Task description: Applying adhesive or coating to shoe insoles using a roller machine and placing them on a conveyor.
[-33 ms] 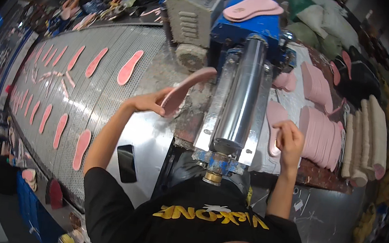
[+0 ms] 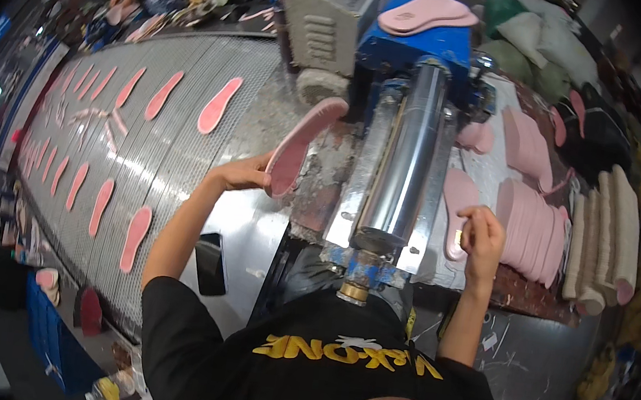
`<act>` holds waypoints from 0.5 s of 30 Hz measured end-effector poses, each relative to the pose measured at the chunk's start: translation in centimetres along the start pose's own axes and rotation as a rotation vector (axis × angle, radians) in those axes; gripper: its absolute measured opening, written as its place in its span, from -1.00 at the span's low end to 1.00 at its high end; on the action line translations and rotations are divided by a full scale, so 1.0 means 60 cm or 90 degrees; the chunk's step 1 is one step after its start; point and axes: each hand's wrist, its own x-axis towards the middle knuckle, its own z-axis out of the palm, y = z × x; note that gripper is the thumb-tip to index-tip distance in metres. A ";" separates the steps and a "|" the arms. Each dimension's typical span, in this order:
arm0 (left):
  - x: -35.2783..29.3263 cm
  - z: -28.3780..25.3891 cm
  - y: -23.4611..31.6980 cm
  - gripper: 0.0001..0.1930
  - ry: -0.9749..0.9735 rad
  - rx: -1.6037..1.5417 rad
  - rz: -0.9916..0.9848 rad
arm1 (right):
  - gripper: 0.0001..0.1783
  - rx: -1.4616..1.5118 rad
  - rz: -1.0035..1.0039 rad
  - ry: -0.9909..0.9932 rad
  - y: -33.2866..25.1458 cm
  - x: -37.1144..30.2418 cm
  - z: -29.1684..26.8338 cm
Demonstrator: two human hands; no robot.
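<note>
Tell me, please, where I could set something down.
The conveyor belt is bare between the rightmost pink insoles of its two rows, as is the metal plate right of the black phone. The right-hand table is crowded with insole stacks beside beige rolls.

We look down and forward from head height, through the left one of two worn fisheye lenses; the black shirt (image 2: 347, 381) is nearest us, across the lower edge; the left hand (image 2: 248, 174) and right hand (image 2: 484, 236) lie farther up; the conveyor (image 2: 175, 156) bends toward our dark rim.
</note>
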 end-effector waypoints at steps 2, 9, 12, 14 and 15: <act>-0.030 0.004 -0.074 -0.25 0.125 -0.284 -0.039 | -0.70 -0.003 0.022 -0.003 0.026 -0.001 -0.016; -0.068 -0.003 -0.163 -0.25 0.412 -0.388 -0.061 | -0.70 -0.019 0.028 0.036 0.060 -0.007 -0.039; -0.066 0.035 -0.174 -0.30 0.522 -0.352 -0.044 | -0.74 -0.019 0.062 0.002 0.062 -0.006 -0.042; -0.077 0.051 -0.170 -0.32 0.571 -0.282 -0.105 | -0.77 -0.049 0.069 0.013 0.070 0.003 -0.049; -0.083 0.059 -0.168 -0.32 0.621 -0.211 -0.158 | -0.79 -0.067 0.065 -0.030 0.077 0.012 -0.055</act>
